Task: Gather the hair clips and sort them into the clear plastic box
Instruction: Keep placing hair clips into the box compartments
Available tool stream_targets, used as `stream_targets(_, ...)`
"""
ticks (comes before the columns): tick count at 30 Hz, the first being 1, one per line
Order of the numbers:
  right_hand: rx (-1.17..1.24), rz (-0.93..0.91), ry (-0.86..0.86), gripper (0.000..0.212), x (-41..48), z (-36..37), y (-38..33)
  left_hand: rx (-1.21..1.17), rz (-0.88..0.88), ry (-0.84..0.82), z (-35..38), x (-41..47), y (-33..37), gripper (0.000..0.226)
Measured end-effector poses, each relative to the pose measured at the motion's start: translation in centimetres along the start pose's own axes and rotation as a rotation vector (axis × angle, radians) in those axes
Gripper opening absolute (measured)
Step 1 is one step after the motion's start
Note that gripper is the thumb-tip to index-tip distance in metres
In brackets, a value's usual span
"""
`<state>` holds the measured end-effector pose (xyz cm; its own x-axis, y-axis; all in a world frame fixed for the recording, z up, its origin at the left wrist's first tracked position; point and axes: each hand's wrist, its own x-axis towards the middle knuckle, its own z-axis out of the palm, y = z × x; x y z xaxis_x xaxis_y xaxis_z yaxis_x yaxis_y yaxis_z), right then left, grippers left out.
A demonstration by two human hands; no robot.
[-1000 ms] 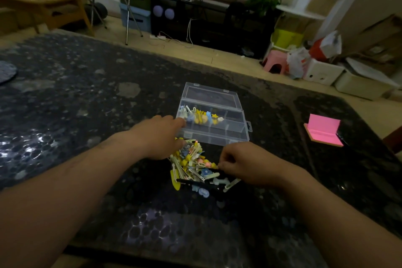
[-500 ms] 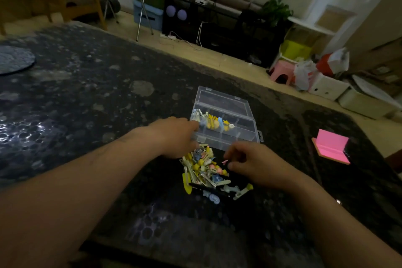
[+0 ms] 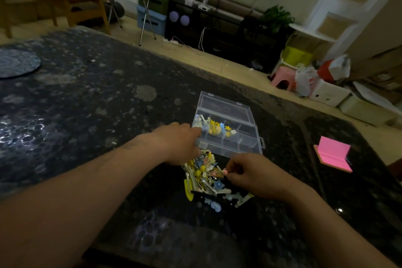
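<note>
The sort looks partly done. A heap of hair clips (image 3: pixel 203 178) lies on the dark table (image 3: pixel 87 104) just in front of the clear plastic box (image 3: pixel 235 149), whose lid lies open behind it. Only the far-row compartments toward the left hold clips (yellow, blue and white ones), while the near row looks bare.

The right hand (image 3: pixel 252 175) pinches a small pink-tipped clip (image 3: pixel 224 171) between thumb and forefinger, right at the heap's edge. The left hand (image 3: pixel 177 142) sits against the box's near-left corner, forefinger reaching toward the filled compartment. Its other fingers are tucked out of sight, so whether it holds anything cannot be told.

The step in hand seems to be picking out a single clip. The next move probably calls for lifting it free of the tangle, carrying it over the near wall and letting go above a fitting compartment, with the left hand steadying the light box. A pink notepad (image 3: pixel 332 154) lies well apart on the right.
</note>
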<state>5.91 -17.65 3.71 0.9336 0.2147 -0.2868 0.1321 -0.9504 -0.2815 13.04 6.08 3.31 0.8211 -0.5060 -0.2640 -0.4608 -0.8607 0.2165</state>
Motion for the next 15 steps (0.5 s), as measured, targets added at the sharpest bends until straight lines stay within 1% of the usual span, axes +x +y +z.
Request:
stream_targets(3,0.037,0.034,0.021,0.007,-0.4,-0.4,0.2,-0.002,0.001,-0.004,-0.1,0.1,0.0,0.058)
stream_targets(5,0.154,0.032,0.071,0.004,-0.6,-1.3,0.1,-0.009,0.0,-0.002,-0.2,0.2,-0.1,0.057)
stream_targets(8,0.353,0.093,0.238,0.006,0.4,-3.2,0.0,-0.021,0.002,-0.002,-0.2,0.4,-0.1,0.056)
stream_targets(10,0.381,0.17,0.355,0.012,2.1,-4.6,0.2,-0.017,0.004,-0.001,-0.2,0.4,-0.1,0.055)
stream_targets(11,0.371,0.209,0.385,0.016,3.1,-5.3,0.3,-0.016,0.004,0.0,-0.3,0.4,-0.1,0.055)
stream_targets(13,0.359,0.281,0.39,0.024,5.5,-6.4,0.8,-0.014,0.004,0.002,-0.3,0.3,0.0,0.053)
stream_targets(15,0.325,0.346,0.342,0.033,8.0,-6.8,1.2,-0.014,0.002,0.004,-0.3,0.3,0.0,0.051)
